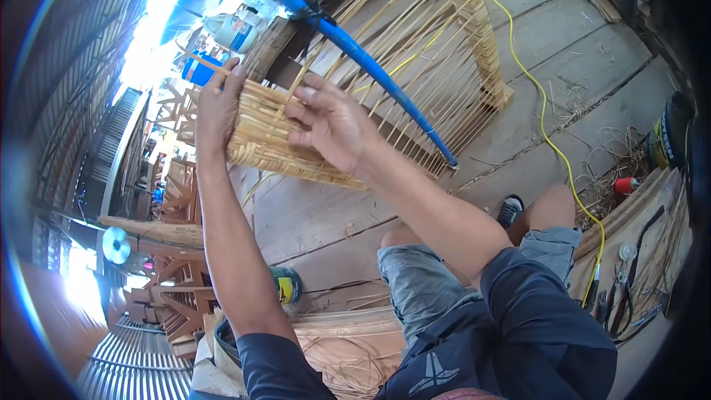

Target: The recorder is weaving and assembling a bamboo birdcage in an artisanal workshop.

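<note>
A partly woven rattan panel (261, 130) lies in front of me, its pale strips packed closely at the left end. My left hand (217, 112) is closed at the panel's far left edge, with a loose rattan strand (201, 58) sticking out past its fingers. Over the weave, my right hand (333, 124) has its fingers curled against an upright rattan strand (298, 83). To the right, long thin strands run unwoven toward the wrapped side (480, 33) of the frame. A blue tube (385, 83) lies slantwise across those strands.
A yellow cord (546, 122) snakes over the plank floor (437, 211). Pliers (621, 310) and other hand tools lie at the lower right, near a red-capped can (626, 185). Plastic jugs (231, 30) stand beyond a wooden beam. Wooden chair frames (181, 192) are stacked at left.
</note>
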Action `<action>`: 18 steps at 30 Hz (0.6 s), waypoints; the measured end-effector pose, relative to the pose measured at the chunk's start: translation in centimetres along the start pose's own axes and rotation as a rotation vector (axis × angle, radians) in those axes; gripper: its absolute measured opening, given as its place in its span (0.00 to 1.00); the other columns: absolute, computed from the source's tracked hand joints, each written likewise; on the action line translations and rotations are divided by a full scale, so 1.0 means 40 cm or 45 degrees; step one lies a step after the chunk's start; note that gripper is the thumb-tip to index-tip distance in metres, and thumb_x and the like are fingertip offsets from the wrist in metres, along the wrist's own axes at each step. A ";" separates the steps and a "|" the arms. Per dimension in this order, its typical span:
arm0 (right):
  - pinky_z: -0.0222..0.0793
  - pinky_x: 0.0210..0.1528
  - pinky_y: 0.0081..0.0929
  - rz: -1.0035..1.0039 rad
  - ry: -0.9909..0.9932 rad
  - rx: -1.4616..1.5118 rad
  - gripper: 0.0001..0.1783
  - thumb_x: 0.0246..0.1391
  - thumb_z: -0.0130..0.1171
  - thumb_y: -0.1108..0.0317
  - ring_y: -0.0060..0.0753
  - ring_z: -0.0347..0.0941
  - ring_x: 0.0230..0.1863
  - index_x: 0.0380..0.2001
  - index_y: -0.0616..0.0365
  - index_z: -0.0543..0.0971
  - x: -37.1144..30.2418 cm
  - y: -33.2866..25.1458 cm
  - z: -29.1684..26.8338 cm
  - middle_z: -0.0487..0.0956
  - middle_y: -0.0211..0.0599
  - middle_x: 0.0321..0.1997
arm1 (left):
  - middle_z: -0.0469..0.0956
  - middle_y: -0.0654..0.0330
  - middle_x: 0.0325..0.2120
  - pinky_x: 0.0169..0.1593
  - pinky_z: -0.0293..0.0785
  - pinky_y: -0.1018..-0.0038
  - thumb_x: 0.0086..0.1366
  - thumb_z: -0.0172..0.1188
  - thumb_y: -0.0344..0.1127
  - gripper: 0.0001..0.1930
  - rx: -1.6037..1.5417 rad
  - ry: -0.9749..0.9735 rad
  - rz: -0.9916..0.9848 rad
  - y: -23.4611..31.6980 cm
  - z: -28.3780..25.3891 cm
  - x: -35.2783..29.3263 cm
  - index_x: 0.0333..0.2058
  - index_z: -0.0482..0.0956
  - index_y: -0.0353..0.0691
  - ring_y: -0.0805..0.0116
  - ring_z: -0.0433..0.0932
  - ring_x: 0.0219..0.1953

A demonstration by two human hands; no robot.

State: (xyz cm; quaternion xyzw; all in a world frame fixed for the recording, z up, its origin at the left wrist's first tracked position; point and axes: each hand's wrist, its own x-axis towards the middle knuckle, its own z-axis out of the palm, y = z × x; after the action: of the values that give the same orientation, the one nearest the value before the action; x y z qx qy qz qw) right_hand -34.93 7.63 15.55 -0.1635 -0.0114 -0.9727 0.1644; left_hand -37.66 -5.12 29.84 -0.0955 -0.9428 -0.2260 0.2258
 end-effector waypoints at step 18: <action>0.67 0.48 0.24 -0.847 0.353 -1.863 0.13 0.52 0.53 0.76 0.35 0.73 0.43 0.42 0.58 0.76 0.019 0.048 -0.133 0.76 0.41 0.41 | 0.78 0.56 0.36 0.43 0.69 0.77 0.58 0.59 0.51 0.26 -0.009 -0.013 0.164 -0.004 0.002 0.009 0.48 0.75 0.37 0.71 0.75 0.38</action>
State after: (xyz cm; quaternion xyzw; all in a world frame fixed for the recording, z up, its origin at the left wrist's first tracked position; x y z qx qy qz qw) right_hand -36.65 5.17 10.69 -0.0958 0.5992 -0.7434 -0.2814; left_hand -38.04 -5.21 29.88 -0.1581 -0.9349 -0.2139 0.2349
